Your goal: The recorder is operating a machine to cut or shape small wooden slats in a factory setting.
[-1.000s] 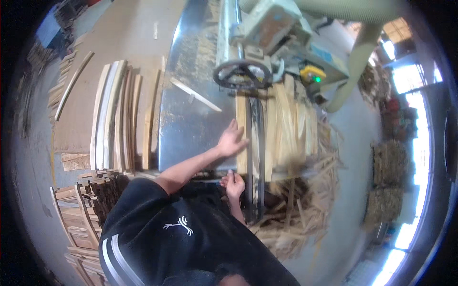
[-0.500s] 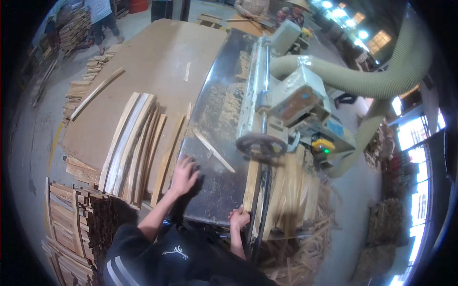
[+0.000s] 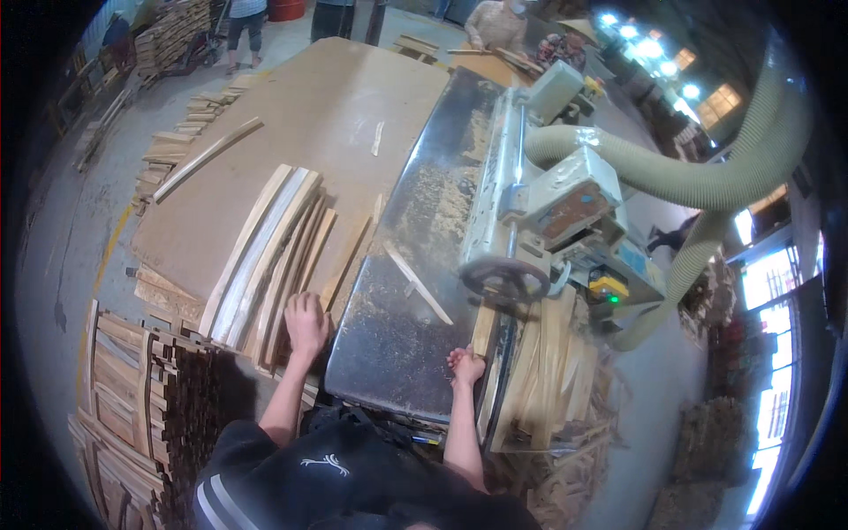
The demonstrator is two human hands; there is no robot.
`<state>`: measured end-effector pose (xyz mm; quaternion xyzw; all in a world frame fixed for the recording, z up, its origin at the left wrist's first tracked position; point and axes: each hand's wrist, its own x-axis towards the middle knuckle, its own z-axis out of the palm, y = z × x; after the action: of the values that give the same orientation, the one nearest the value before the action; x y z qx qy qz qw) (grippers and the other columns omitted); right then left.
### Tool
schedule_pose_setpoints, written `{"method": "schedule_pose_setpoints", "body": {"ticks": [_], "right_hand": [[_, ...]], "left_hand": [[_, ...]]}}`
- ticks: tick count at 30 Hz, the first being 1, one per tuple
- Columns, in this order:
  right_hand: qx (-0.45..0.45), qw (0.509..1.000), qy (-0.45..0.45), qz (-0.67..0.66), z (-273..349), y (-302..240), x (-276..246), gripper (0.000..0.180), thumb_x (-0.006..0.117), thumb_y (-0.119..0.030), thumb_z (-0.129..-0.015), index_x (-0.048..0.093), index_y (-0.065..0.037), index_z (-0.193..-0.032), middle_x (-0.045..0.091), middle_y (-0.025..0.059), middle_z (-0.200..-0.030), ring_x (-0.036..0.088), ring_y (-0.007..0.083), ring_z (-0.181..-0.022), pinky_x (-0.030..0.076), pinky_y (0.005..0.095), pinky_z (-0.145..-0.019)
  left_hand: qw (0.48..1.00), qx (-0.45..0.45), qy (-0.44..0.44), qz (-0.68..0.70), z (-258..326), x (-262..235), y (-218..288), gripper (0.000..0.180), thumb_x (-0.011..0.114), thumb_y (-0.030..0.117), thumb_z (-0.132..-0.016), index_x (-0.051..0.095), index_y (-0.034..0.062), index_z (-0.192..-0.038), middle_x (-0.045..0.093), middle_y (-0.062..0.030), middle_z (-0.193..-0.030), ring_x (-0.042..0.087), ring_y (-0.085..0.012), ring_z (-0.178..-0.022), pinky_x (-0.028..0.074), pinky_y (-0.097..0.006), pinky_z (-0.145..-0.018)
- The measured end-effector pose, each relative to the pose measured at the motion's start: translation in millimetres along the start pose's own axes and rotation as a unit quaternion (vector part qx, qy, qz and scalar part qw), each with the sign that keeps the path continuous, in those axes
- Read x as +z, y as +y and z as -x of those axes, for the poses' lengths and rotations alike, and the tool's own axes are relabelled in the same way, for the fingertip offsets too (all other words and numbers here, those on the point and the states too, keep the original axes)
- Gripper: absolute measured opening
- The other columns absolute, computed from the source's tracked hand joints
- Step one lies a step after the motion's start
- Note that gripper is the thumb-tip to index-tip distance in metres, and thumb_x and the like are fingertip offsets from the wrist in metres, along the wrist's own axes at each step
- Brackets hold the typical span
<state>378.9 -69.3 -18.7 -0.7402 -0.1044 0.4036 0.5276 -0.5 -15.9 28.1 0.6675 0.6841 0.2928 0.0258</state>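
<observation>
In the head view, reaches forward and left with the left hand (image 3: 306, 329), back of the hand up, fingers bent downward at the near right edge of a row of long wooden strips (image 3: 265, 256) on a brown board (image 3: 353, 106). Just beyond the fingers, one separate strip (image 3: 346, 256). Cannot tell whether gripping wood, pressed onto it or merely above it.

Holds the right hand (image 3: 466, 366) well apart from the left, at the right-hand side of a dark metal table (image 3: 389, 353), with forearm rising steeply from the lower edge and fingers curled loosely inward beside a pale wooden piece (image 3: 484, 329). Cannot tell whether clamped on that piece or only touching it. Alongside a black rail (image 3: 502, 380), lengthwise, that same piece, with far end near the handwheel (image 3: 505, 277) of a pale machine (image 3: 579, 181). On the metal table, a slim loose offcut (image 3: 420, 283); right of the rail, more pale strips (image 3: 552, 353).

As for markings: on the black shirt (image 3: 362, 495), a white line emblem (image 3: 327, 464) and white stripes (image 3: 221, 503); on the machine, a yellow box (image 3: 608, 286) with a lit green lamp (image 3: 614, 299).
</observation>
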Motion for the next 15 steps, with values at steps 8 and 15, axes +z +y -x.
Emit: {"method": "schedule_pose_setpoints", "body": {"ticks": [8,15], "right_hand": [[-0.014,0.989,-0.146,-0.007,43.5,-12.3,-9.1,0.033,0.062,-0.030,-0.104,0.064,0.001,-0.115,0.072,0.0127,-0.095,0.071,0.0184,-0.078,0.057,0.0282,-0.065],[-0.179,0.912,-0.309,0.203,199.5,-15.6,-25.4,0.061,0.073,-0.026,-0.098,0.048,-0.004,-0.149,0.072,0.0151,-0.116,0.071,0.0228,-0.099,0.056,0.0357,-0.086]], "left_hand": [[0.980,-0.098,0.014,0.171,-1.9,30.2,-2.5,0.032,0.072,0.021,-0.089,0.073,-0.0032,-0.109,0.071,-0.0235,-0.099,0.065,-0.0418,-0.096,0.052,-0.046,-0.089],[0.506,-0.328,-0.297,0.741,-5.2,18.4,90.1,0.057,0.035,0.057,-0.108,0.056,0.0093,-0.131,0.060,-0.0032,-0.072,0.059,-0.0157,-0.070,0.050,-0.031,-0.065]]}}
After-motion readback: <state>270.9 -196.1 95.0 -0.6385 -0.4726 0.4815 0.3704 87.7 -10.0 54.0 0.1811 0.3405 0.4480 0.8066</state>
